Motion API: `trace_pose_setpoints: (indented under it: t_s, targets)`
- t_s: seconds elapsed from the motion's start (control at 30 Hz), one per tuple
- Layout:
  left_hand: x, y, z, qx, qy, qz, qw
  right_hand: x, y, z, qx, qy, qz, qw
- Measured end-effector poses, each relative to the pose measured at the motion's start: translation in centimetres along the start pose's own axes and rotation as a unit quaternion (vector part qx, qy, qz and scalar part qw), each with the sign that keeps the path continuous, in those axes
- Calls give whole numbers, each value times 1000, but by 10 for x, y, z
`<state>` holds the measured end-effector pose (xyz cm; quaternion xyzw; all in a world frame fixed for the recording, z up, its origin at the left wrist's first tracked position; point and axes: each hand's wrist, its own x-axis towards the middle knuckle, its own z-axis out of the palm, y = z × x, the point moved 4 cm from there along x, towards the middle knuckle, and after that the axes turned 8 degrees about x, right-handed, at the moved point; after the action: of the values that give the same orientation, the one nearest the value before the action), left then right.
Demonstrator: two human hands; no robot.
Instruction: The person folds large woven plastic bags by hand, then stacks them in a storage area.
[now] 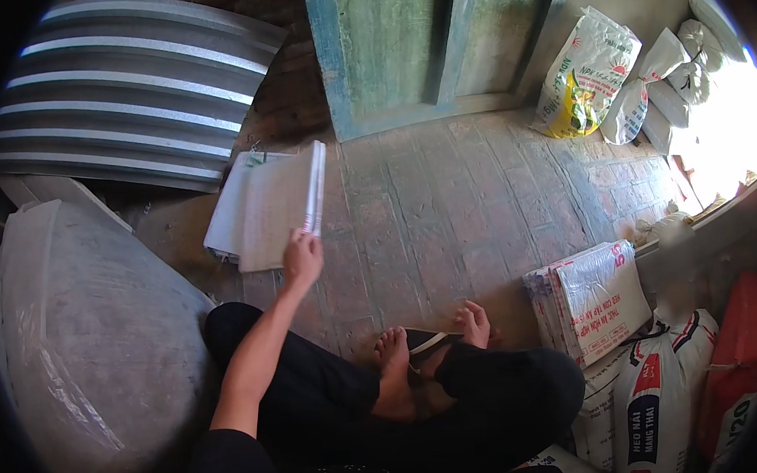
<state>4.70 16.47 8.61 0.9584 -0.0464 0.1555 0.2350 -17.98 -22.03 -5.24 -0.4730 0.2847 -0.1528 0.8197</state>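
My left hand (303,257) reaches forward, fingers closed on the near right edge of a folded white sack (280,208). That sack lies over another pale folded piece (225,207) on the brick floor, and its right edge is slightly raised. My right hand (473,324) is beside my right knee, close to my foot and a dark sandal (428,341). Its fingers are apart and nothing shows in them. A stack of folded feed sacks (604,305) with red print stands to the right of that hand.
Corrugated metal sheeting (136,91) is at the upper left, above a grey plastic-covered block (114,313). A worn green door (393,53) stands at the back. Filled sacks (588,72) lean by the wall; a white feed bag (665,392) and red sack (737,362) are lower right.
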Motion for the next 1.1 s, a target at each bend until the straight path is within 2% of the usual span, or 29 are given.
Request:
trace_pose_setpoints:
  t_s: [0.1,0.17,0.23,0.3,0.33,0.37,0.43,0.47,0.5,0.57,0.6,0.7,0.8,0.87,0.97,1.1]
  targets:
    - [-31,60,21,-134,-75,45,987,-4,-7,10,14,-2,46,999]
    - [-49,98,26,-267,-165,24,949,-5,-14,16,38,-1,69,997]
    - [-58,122,21,-361,-213,5,908,-12,-18,17,79,8,72,994]
    - [-54,123,16,-472,-167,-43,864,-17,-22,22,23,39,15,999]
    - [-49,108,19,-474,-146,-64,866,-18,-24,21,-3,57,-12,998]
    - [-45,92,24,-490,-114,-110,857,-19,-30,22,-101,40,-55,993]
    - [-37,58,7,-249,12,6,968,-22,-36,28,-295,-2,-129,947]
    - [-38,42,2,-172,-5,-18,985,-20,-37,32,-372,-23,-127,919]
    - [-38,24,1,-141,-62,-80,985,-15,-37,33,-439,-41,-171,881]
    - [-40,11,-10,-17,-96,-33,995,-7,-34,37,-564,-80,-254,782]
    - [-38,14,-19,14,-160,-37,986,-5,-36,40,-572,-78,-248,778]
    - [-42,14,-22,74,-187,3,980,0,-37,49,-589,-71,-226,773]
    - [-42,14,-24,80,-240,6,968,5,-41,46,-601,-70,-225,764]
    - [-42,11,-19,80,-234,0,969,7,-44,46,-610,-82,-241,750]
    - [-36,6,-18,78,-224,6,972,9,-40,44,-609,-72,-227,757]
    - [-31,15,-25,62,-240,14,969,8,-42,41,-604,-53,-253,754]
